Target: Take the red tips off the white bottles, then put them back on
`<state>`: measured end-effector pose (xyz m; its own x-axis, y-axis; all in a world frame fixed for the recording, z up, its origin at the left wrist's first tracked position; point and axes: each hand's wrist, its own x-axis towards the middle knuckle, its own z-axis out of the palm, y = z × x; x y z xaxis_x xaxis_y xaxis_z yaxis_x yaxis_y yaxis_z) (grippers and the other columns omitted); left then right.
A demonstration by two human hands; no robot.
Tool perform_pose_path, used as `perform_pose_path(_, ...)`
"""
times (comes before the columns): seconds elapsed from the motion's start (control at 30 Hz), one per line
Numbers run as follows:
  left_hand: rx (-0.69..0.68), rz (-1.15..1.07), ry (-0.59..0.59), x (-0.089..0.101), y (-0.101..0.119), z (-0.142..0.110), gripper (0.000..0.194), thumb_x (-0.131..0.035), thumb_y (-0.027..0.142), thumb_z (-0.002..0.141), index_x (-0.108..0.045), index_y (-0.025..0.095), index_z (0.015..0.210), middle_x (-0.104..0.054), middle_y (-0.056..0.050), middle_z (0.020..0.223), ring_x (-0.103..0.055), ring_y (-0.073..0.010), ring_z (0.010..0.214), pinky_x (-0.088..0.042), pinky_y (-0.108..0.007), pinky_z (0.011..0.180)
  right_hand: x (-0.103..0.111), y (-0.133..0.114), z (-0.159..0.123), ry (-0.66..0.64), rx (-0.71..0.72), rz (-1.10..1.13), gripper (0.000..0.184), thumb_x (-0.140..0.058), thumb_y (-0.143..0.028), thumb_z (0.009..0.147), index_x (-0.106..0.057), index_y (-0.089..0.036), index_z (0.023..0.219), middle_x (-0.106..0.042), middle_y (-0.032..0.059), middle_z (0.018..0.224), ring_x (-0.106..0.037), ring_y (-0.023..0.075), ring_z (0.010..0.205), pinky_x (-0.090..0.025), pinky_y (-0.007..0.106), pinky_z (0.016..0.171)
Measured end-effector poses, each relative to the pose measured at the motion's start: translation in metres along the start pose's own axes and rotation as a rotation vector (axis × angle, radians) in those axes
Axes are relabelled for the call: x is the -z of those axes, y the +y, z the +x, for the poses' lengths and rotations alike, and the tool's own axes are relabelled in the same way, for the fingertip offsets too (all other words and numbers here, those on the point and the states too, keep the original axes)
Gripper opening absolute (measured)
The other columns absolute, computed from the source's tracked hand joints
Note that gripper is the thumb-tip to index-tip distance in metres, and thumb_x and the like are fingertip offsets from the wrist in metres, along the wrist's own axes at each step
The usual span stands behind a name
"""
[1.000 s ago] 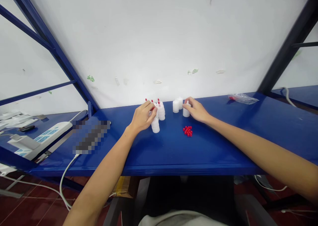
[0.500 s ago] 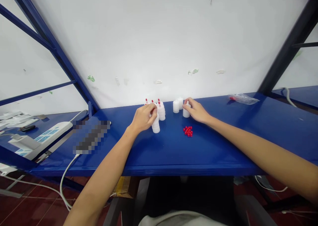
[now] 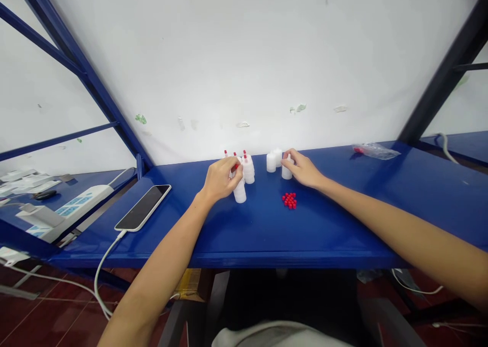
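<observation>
My left hand (image 3: 224, 178) is closed in a pinch on a small red cap (image 3: 237, 166) at the top of a white bottle (image 3: 240, 192), which stands upright on the blue table. Behind that hand is a group of white bottles with red-tipped tops (image 3: 248, 170), partly hidden by my fingers. To the right, my right hand (image 3: 301, 168) has its fingers closed around the upper part of another upright white bottle (image 3: 286, 172). Two white bottles (image 3: 271, 163) stand just left of it. A cluster of loose red caps (image 3: 290, 200) lies in front of my right hand.
A phone (image 3: 143, 207) with a white cable lies at the table's left. Beyond it sits a white power strip (image 3: 82, 204). A clear plastic bag (image 3: 377, 151) with something red inside lies at the back right. The white wall (image 3: 244, 72) rises behind the blue table (image 3: 244, 240).
Both hands stay at the same bottles. My left fingers have shifted slightly, and red now shows between them. The whole view has moved a little.
</observation>
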<state>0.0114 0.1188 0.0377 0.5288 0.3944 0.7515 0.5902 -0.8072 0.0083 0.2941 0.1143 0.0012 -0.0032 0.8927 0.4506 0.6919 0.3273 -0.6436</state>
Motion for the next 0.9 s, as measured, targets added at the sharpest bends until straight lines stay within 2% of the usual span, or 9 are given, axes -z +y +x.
perform_pose_path(0.17,-0.011,0.051,-0.068,0.0019,-0.0013,0.0003,0.021,-0.044,0.025,0.090,-0.044,0.020,0.069,-0.050,0.001,0.062,-0.045,-0.0139,0.057,-0.034,-0.029,0.059,-0.0008,0.0012,-0.0003,-0.005,0.010,-0.005,0.018,-0.046,-0.041,0.088,-0.051,-0.024,0.093,-0.053,-0.0016,0.068,-0.049,0.0178,0.062,-0.036,0.030,0.061)
perform_pose_path(0.33,-0.003,0.053,-0.034,0.0053,-0.0029,0.0013,0.018,-0.045,0.025,0.089,-0.048,0.020,0.072,-0.054,0.000,0.065,-0.048,-0.0144,0.059,-0.036,-0.029,0.061,-0.0008,0.0010,-0.0011,-0.009,0.008,-0.012,0.020,-0.046,-0.042,0.089,-0.051,-0.024,0.094,-0.053,-0.0016,0.067,-0.049,0.0181,0.062,-0.036,0.030,0.061)
perform_pose_path(0.57,-0.002,0.003,-0.160,0.0083,-0.0017,0.0005,0.011,-0.047,0.024,0.085,-0.051,0.020,0.075,-0.057,0.001,0.065,-0.050,-0.0144,0.058,-0.036,-0.028,0.060,-0.0009,0.0015,-0.0007,-0.027,0.005,-0.006,0.019,-0.046,-0.041,0.089,-0.051,-0.024,0.095,-0.054,-0.0018,0.065,-0.049,0.0182,0.061,-0.035,0.029,0.060)
perform_pose_path(0.77,0.042,0.012,-0.222,0.0069,-0.0003,0.0015,0.015,-0.056,0.034,0.082,-0.053,0.020,0.076,-0.058,0.001,0.067,-0.051,-0.0149,0.059,-0.036,-0.027,0.059,-0.0007,0.0012,-0.0016,-0.024,0.014,-0.004,0.020,-0.045,-0.042,0.089,-0.053,-0.024,0.096,-0.055,-0.0015,0.065,-0.049,0.0185,0.061,-0.036,0.029,0.060)
perform_pose_path(0.9,0.019,0.097,-0.170,0.0068,-0.0063,0.0014,0.016,-0.058,0.033,0.081,-0.054,0.020,0.073,-0.058,-0.003,0.077,-0.054,-0.0174,0.070,-0.040,-0.029,0.064,-0.0009,0.0023,-0.0013,-0.020,0.025,-0.016,0.021,-0.045,-0.042,0.090,-0.053,-0.024,0.096,-0.056,-0.0014,0.065,-0.050,0.0186,0.061,-0.036,0.029,0.060)
